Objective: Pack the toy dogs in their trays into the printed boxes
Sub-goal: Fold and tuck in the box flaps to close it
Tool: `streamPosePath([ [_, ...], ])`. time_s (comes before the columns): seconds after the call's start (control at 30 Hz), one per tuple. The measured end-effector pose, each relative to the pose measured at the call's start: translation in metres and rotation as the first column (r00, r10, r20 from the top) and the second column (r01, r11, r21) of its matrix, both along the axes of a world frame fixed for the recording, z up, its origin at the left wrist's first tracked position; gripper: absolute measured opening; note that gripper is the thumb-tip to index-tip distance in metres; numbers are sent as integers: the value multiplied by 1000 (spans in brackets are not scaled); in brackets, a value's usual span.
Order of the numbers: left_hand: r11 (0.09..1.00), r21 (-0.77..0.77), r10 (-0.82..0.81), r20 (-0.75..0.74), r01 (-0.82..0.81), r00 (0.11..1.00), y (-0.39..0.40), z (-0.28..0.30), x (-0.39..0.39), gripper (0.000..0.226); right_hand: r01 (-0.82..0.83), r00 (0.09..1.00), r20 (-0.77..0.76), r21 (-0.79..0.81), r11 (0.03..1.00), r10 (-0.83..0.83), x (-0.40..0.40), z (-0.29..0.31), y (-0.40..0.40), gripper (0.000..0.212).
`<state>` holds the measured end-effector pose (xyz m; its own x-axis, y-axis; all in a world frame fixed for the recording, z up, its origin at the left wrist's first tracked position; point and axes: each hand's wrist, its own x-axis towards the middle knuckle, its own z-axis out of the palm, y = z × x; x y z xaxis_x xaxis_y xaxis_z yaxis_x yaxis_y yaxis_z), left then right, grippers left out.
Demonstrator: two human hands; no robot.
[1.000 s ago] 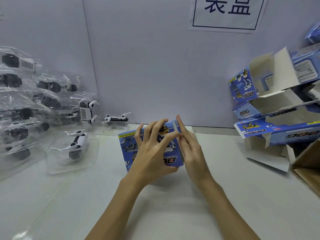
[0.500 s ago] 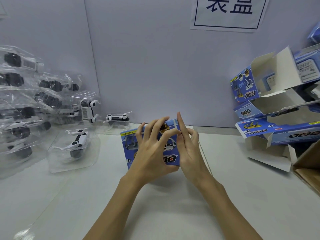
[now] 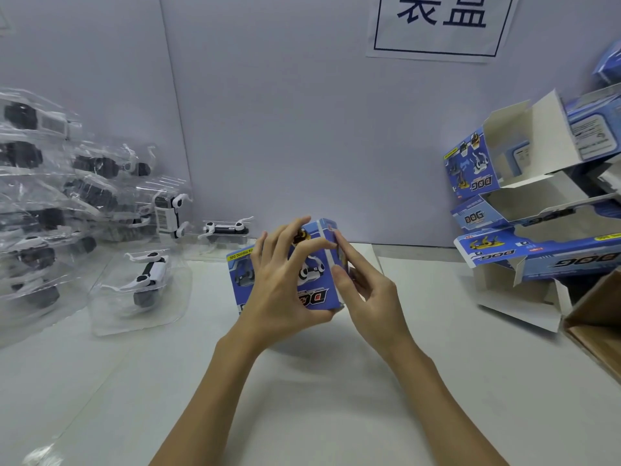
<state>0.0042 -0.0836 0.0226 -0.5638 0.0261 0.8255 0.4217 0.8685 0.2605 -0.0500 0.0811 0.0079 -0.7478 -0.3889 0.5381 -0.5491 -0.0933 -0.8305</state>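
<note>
A blue printed box (image 3: 314, 284) marked DOG stands on the white table at the centre. My left hand (image 3: 282, 284) grips its front face, fingers spread over the print and thumb under the lower edge. My right hand (image 3: 366, 287) is at the box's right end, its straight fingers pressing against the end flap. A toy dog in a clear tray (image 3: 144, 280) lies to the left of the box, and another toy dog (image 3: 225, 230) sits behind it by the wall. What is inside the held box is hidden.
Several clear trays with toy dogs (image 3: 50, 196) are heaped at the far left. Open printed boxes (image 3: 510, 210) are stacked at the right by the wall. A brown cardboard carton (image 3: 598, 317) juts in at the right edge. A paper sign (image 3: 440, 25) hangs on the wall.
The box has turned slightly so its right end faces me more. My right hand's fingers have moved down along that end, pressing the flap in. My left hand keeps its hold.
</note>
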Motion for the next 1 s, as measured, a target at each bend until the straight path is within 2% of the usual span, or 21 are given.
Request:
streamPosePath([
  [0.1,1000,5,-3,-2,3,1000,1,0,-1,77,37,997,-74,49,998,-33,-2,-1,1,56],
  [0.2,1000,-5,11,-28,-11,1000,3,-1,-2,73,32,994,-109,25,999,-29,0,-2,-3,57],
  [0.3,998,16,56,-58,-56,997,4,-2,-2,77,0,995,-102,1,1000,0,7,-9,-14,61],
  [0.4,996,-6,90,-64,-91,994,3,-5,-3,83,88,980,-182,55,995,-77,8,-14,-18,69],
  [0.47,990,-36,130,-69,-133,989,4,-6,-4,81,126,976,-183,56,990,-114,6,-17,-18,75],
  [0.73,981,-68,174,-83,-180,981,2,-6,-4,78,120,973,-215,134,984,-89,2,-18,-18,71],
  [0.8,981,-74,176,-76,-181,981,3,-4,-3,79,63,981,-188,114,991,-41,2,-16,-15,65],
  [0.9,986,-74,143,-66,-148,987,1,-3,-3,83,-55,997,-55,-20,998,54,2,-10,-9,58],
  [1.0,992,-65,105,-53,-109,993,-1,-3,-4,77,-52,998,-35,-64,997,50,1,-7,-8,56],
])
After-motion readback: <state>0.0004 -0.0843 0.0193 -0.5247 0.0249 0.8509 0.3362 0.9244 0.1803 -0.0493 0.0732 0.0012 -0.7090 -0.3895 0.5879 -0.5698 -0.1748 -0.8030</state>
